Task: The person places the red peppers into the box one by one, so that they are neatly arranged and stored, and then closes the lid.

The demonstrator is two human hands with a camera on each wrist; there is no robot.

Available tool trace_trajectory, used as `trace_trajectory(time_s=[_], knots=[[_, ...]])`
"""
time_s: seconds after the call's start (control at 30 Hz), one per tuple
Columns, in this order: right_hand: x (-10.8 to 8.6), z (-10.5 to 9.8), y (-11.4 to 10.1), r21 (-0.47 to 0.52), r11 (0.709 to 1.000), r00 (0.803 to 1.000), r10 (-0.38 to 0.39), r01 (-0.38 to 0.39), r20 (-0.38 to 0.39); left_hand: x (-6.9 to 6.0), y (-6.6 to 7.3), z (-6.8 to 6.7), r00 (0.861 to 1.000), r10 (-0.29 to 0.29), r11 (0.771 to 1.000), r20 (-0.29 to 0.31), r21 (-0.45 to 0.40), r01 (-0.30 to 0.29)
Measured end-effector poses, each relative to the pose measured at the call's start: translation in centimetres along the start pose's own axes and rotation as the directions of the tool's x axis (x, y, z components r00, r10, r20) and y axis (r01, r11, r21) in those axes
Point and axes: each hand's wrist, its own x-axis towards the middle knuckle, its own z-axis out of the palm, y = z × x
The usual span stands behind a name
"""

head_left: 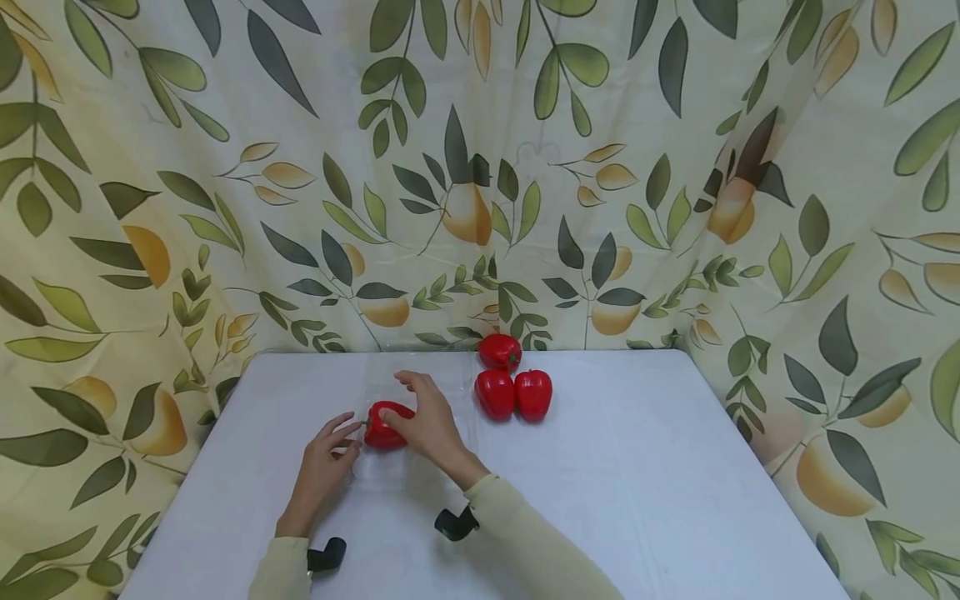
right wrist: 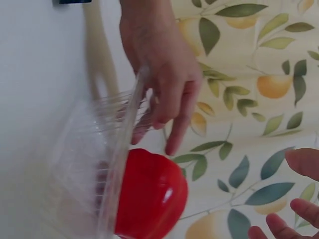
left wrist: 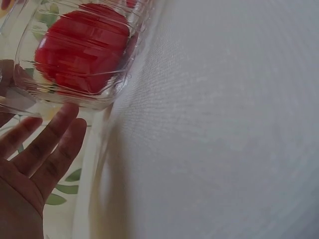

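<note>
A red bell pepper (head_left: 384, 427) lies in a clear plastic container (left wrist: 22, 55), its rounded side rising above the rim in the right wrist view. My left hand (head_left: 324, 467) is at the container's left side, fingers extended, with fingertips (left wrist: 67, 110) at the clear wall. Whether its thumb presses the other face of the wall is hard to tell. Over the pepper's right side, my right hand (head_left: 433, 425) is spread, thumb and fingers apart. In the right wrist view, a gap shows between those fingers (right wrist: 281, 226) and the pepper (right wrist: 152, 194).
Three more red bell peppers (head_left: 495, 394) stand grouped right of the container, towards the back of the white table (head_left: 600, 483). A leaf-and-fruit patterned curtain (head_left: 525, 183) hangs behind and at both sides. Black wrist mounts (head_left: 456, 525) sit near the sleeves.
</note>
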Motion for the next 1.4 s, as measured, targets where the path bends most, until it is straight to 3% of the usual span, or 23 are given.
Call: trace_trajectory(time_s=[0.27, 0.53, 1.03, 1.4], knots=[[-0.7, -1.3, -0.9, 0.006, 1.0, 0.999, -0.007, 0.006, 0.051, 0.1, -0.2, -0.1, 1.0, -0.015, 1.0, 0.009, -0.008, 0.015], [-1.6, -2.6, -1.6, 0.0, 0.999, 0.995, -0.053, 0.053, 0.086, 0.1, -0.2, 0.1, 0.999, 0.032, 0.999, -0.015, 0.019, -0.032], [-2.3, -5.7, -0.8, 0.046, 0.995, 0.995, -0.093, 0.091, 0.026, 0.2, -0.2, 0.1, 1.0, 0.006, 1.0, -0.011, 0.014, -0.006], [-2.7, -7.8, 0.0, 0.02, 0.998, 0.998, -0.067, 0.067, -0.022, 0.1, 0.1, -0.1, 1.0, -0.03, 1.0, 0.007, 0.009, 0.03]])
